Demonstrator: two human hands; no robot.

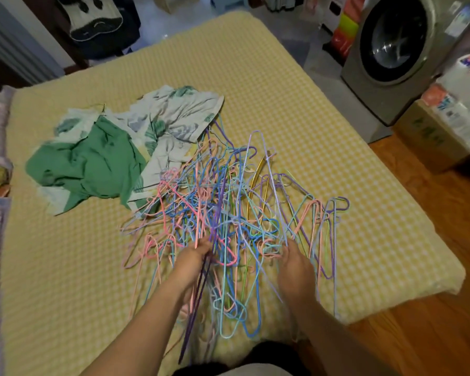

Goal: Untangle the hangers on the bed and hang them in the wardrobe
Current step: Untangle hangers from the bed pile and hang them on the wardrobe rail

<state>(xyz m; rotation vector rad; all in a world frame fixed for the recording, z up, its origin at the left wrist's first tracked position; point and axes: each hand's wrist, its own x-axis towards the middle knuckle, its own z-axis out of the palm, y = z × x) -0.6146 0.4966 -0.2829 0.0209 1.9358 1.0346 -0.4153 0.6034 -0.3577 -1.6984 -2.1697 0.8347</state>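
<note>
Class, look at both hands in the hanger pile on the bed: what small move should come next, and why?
Probably lift the dark purple hanger gripped by the left hand slowly upward while the right hand holds down the tangled pile. Both hands are already in the tangle, and that hanger's long wire sticks out toward the person, so it looks easiest to free first.

The bed point(296, 99) has a yellow checked cover. On it lies a tangled pile of thin coloured hangers point(228, 213) near the front edge. Just beside the pile, to the left, lies crumpled cloth point(114, 147), green and leaf-printed.
</note>
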